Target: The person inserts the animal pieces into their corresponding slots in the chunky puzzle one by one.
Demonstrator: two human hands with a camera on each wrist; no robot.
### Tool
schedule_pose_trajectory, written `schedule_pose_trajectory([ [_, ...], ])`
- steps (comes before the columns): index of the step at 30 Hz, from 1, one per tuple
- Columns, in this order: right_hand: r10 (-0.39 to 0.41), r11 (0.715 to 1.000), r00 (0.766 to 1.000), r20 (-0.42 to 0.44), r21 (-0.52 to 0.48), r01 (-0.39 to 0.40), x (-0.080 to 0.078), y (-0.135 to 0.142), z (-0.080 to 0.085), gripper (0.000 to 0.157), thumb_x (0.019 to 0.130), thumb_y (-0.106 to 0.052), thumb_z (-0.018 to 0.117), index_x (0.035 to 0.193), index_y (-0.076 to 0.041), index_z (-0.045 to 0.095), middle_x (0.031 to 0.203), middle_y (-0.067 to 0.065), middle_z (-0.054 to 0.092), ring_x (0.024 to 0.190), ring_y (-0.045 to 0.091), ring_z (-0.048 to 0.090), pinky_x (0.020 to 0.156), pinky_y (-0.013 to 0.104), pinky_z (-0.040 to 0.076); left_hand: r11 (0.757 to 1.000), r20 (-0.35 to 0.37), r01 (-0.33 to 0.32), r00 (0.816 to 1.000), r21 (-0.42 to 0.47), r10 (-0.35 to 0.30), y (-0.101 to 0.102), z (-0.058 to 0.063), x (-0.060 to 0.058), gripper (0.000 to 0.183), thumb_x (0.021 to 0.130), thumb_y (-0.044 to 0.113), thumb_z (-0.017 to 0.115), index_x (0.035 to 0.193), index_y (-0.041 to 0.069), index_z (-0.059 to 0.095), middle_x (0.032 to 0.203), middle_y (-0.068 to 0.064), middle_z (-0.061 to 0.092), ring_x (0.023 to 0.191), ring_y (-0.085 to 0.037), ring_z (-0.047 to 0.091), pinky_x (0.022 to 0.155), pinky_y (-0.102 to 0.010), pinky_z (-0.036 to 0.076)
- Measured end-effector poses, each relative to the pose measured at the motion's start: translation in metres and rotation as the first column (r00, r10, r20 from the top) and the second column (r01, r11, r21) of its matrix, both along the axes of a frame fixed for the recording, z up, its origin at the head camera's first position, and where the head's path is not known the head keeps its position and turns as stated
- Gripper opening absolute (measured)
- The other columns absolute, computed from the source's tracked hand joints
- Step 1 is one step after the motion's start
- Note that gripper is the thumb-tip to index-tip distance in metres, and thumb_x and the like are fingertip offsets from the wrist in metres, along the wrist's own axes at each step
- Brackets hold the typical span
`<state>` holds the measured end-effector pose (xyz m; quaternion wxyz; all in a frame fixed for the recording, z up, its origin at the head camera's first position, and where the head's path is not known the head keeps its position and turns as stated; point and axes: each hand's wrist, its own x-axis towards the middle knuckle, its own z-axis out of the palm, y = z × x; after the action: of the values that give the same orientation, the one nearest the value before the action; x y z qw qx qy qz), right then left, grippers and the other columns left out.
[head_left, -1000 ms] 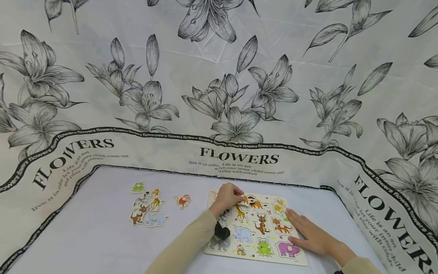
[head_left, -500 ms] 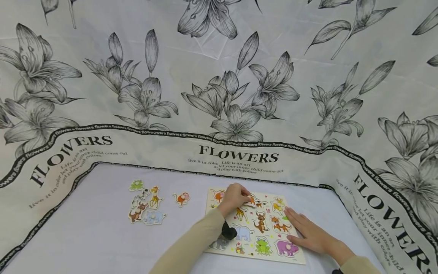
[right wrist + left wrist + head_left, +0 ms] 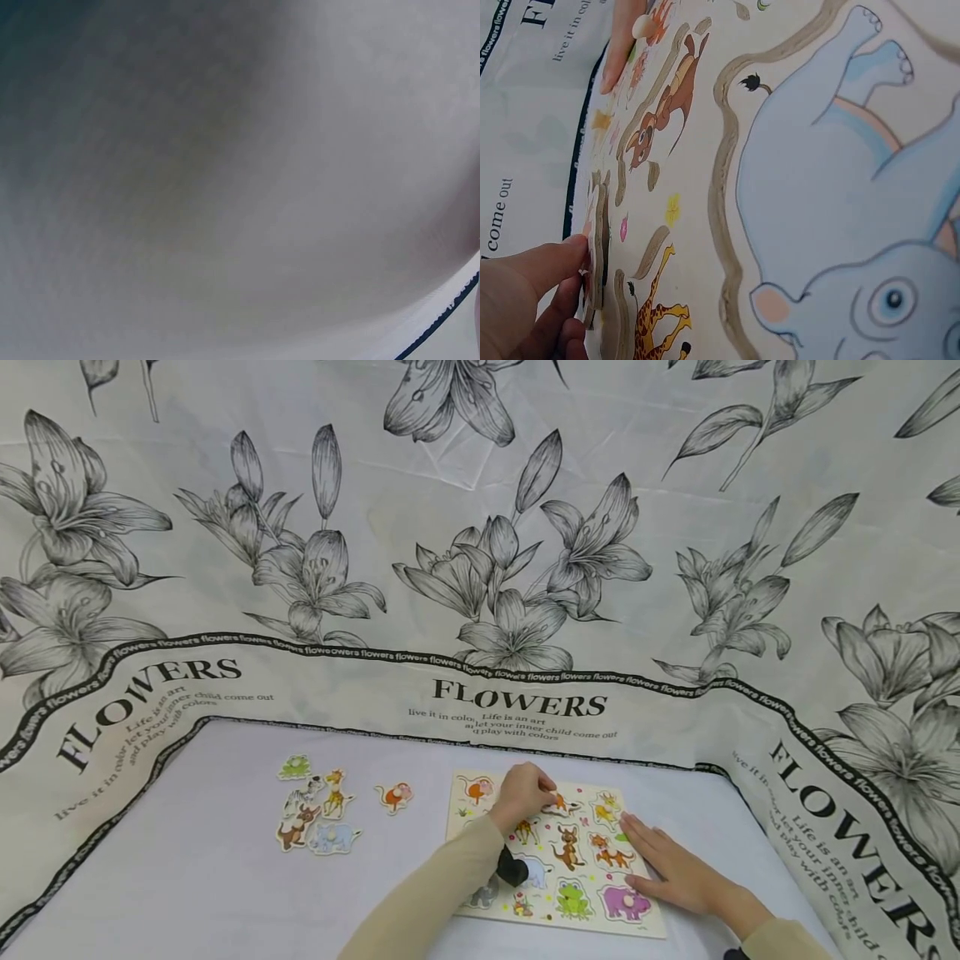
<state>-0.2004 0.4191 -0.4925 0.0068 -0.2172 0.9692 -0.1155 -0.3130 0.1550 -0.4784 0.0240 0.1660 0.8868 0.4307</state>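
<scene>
A wooden animal puzzle board point(image 3: 592, 924) lies on the white cloth. My left hand point(image 3: 525, 795) is over its back row, pinching an orange-brown animal puzzle piece point(image 3: 597, 255) between thumb and fingers. In the left wrist view that piece is edge-on, close over the board; its picture is mostly hidden. My right hand point(image 3: 678, 870) rests with fingers extended on the board's right edge, near the purple hippo piece point(image 3: 627, 903). A kangaroo picture point(image 3: 567, 847) and a blue elephant recess point(image 3: 802, 202) show on the board.
Left of the board lie loose pieces: a monkey point(image 3: 394, 796), a frog point(image 3: 295, 767), a giraffe point(image 3: 335, 795), a zebra point(image 3: 303, 795), a kangaroo point(image 3: 297, 828) and an elephant point(image 3: 334, 837). A flower-printed curtain point(image 3: 517, 702) surrounds the surface. The right wrist view is mostly blurred pale fabric.
My left hand has moved slightly right along the back row with the piece, lowering it toward the board and uncovering the monkey picture. My right hand stays on the board's edge.
</scene>
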Motion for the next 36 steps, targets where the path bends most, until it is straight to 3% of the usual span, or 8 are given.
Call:
schedule_pose_trajectory([
  [8,0.016,1.000,1.000,-0.019,0.003,-0.016,0.002,-0.001,0.001,0.079,0.091,-0.052,0.055,0.150,-0.005,0.029,0.155,0.019,0.030,0.136,-0.012,-0.003,0.103,-0.001,-0.010,1.000,-0.025,-0.011,1.000,0.027,0.011,0.004,-0.004,0.001,0.010,0.078,0.015,0.079,0.086,0.010,0.076,0.078,0.002,0.071,0.066,-0.004,0.057,0.062,-0.019,0.047],
  [36,0.025,1.000,0.999,0.027,-0.011,-0.025,0.003,-0.001,0.003,0.080,0.092,-0.052,0.054,0.150,-0.003,0.027,0.155,0.020,0.027,0.132,-0.021,-0.010,0.102,-0.002,-0.011,0.997,-0.117,-0.054,0.992,-0.058,0.047,0.017,-0.006,0.000,0.009,0.078,0.018,0.079,0.085,0.012,0.077,0.076,0.003,0.072,0.063,-0.003,0.056,0.059,-0.017,0.044],
])
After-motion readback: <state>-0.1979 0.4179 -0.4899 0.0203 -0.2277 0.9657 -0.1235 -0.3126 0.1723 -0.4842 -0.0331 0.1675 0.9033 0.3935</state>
